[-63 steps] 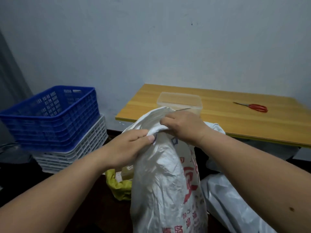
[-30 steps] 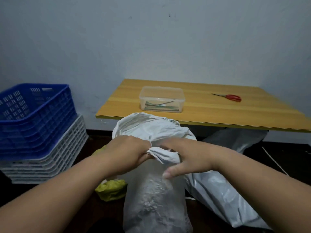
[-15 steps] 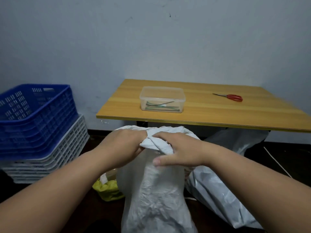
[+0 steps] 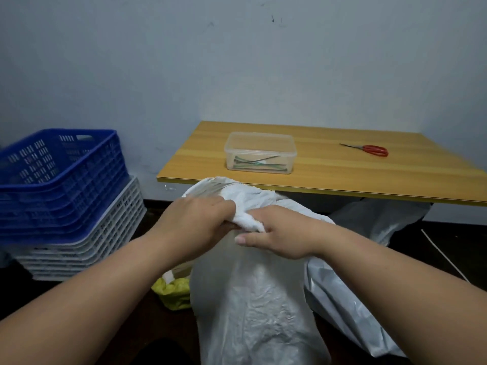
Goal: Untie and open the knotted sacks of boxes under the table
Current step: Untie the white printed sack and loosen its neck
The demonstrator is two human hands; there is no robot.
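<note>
So there's a clear plastic tub [image 4: 260,153] sitting on the wooden table [image 4: 329,180], lid on, with a few green and dark cable ties lying in the bottom. Red-handled scissors [image 4: 369,149] are further right on the same tabletop, well apart from the tub. Off to the left on the floor, a blue crate [image 4: 60,180] is stacked on top of a white crate [image 4: 87,248]; can't see anything inside either.

The white sack [image 4: 253,299] stands upright on the floor right in front of the table's near edge. Both arms reach in from the bottom corners and meet at its neck. The left hand [image 4: 196,225] has its fingers curled around the bunched top, and the right hand [image 4: 279,233] grips the twisted bit right beside it, thumb sticking out toward the left. The hands are practically touching.

Can't make out the knot itself, the hands cover it. What's inside the sack isn't visible. A grey plastic bag [image 4: 350,312] lies behind on the right, partly under the table, and a yellow bag [image 4: 175,291] pokes out at the left, mostly hidden.
</note>
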